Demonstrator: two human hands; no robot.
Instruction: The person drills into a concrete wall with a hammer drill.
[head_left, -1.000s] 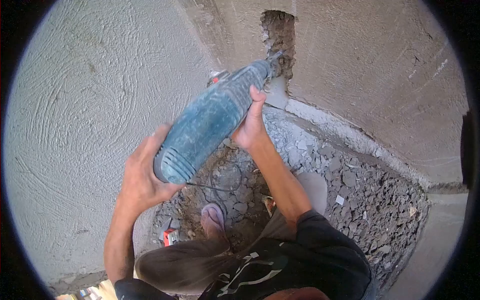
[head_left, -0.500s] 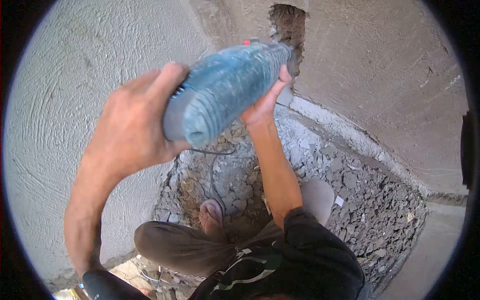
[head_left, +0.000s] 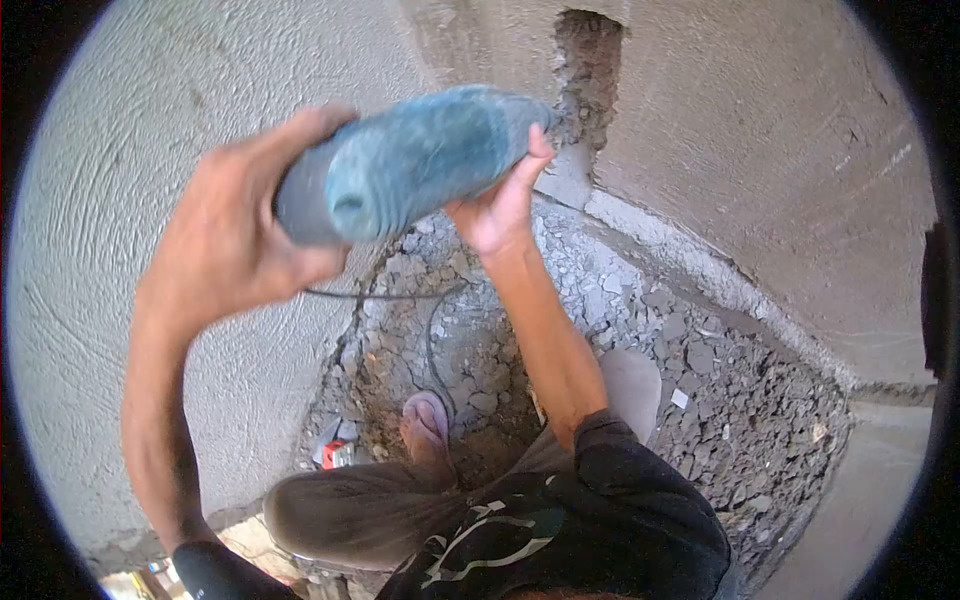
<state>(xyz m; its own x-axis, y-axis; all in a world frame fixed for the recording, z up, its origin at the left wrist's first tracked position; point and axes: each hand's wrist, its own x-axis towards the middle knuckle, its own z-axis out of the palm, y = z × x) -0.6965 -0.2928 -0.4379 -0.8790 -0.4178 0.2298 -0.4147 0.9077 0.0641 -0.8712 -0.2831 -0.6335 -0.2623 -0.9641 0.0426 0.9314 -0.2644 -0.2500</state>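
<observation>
I'm gripping 1 teal power drill (head_left: 430,155) 2-handed | left hand (head_left: 225,225) wrapping rear, right hand (head_left: 500,212) cradling front | nose sitting by 1 wall cavity (head_left: 590,70) | rear sitting higher in view than 1 s ago

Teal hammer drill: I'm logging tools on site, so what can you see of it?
The hammer drill has a bulky, dusty teal body, seemingly plastic, with a dark grey rear part; finer detail is blurred. It is held aslant, its nose towards the rough wall cavity; its tip is indistinct. The left hand grips the rear, the right hand cradles the front. A dark cord, apparently its own, hangs below.
</observation>
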